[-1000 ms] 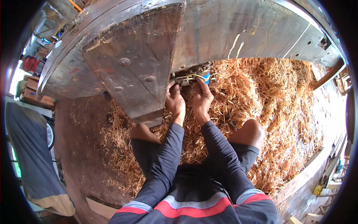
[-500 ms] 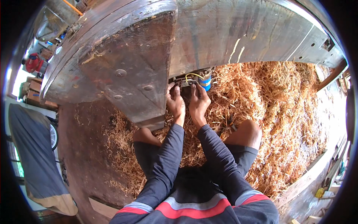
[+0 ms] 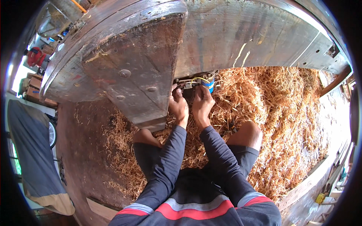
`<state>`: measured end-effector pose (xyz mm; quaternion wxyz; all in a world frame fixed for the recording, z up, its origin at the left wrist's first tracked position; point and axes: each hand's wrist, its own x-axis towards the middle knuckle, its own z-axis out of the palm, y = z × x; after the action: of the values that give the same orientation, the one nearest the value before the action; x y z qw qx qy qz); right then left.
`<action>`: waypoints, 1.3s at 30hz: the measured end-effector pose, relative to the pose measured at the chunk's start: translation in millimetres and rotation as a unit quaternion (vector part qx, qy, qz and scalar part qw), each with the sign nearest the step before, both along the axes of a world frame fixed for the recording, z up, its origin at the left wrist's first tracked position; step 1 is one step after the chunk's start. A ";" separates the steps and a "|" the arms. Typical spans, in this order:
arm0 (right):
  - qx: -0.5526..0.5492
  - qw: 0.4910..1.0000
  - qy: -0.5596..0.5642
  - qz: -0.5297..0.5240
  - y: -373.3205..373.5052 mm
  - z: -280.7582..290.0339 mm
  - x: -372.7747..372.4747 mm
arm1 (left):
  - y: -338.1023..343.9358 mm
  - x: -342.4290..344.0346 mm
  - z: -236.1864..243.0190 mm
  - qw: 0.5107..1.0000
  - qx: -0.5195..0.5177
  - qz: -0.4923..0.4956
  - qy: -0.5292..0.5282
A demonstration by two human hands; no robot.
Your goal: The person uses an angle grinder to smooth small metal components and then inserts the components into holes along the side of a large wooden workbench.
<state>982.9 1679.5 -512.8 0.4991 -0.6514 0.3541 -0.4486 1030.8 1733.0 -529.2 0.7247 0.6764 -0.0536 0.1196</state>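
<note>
Under the lower edge of a large worn metal machine [image 3: 226, 34] sits a small assembly with a yellow wire [image 3: 197, 78], a small metallic block [image 3: 187, 86] and a blue cylindrical part [image 3: 207, 85]. My left hand [image 3: 179, 106] reaches in beside the machine's leg, thumb and fingers closed at the assembly's left end. Just right of it, my right hand [image 3: 202, 106] has its thumb and fingers drawn together below the blue part. What either set of fingertips holds is too small and shaded to name.
Curly wood shavings [image 3: 279, 124] cover the floor around my knees and to the right. The machine's thick metal leg [image 3: 135, 71] stands close on the left. A covered object [image 3: 34, 150] with a wheel is at far left. A person in red [image 3: 36, 56] is beyond.
The view has shifted slightly, so the machine sits a little lower in the picture. My right fingers have moved a bit nearer the blue part; both hands stay at the assembly.
</note>
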 end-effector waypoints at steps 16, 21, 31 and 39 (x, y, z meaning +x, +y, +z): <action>-0.031 0.999 0.013 0.024 4.2 1.3 0.4 | 3.2 -1.5 4.9 0.985 -0.085 -0.023 0.150; -0.089 0.996 -0.007 0.006 2.3 -4.8 2.6 | 3.4 12.9 -28.8 0.980 -0.127 -0.045 0.144; -0.071 0.997 -0.008 0.008 7.4 -3.4 1.5 | -3.3 12.7 -22.6 0.992 -0.079 0.012 0.101; -0.032 0.999 -0.021 0.030 6.8 -0.6 2.8 | 2.3 0.2 29.1 0.945 -0.196 -0.089 0.245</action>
<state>985.7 1686.3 -513.4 0.4990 -0.6674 0.3093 -0.4581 1031.0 1735.3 -500.1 0.8413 0.5223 0.0902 -0.1065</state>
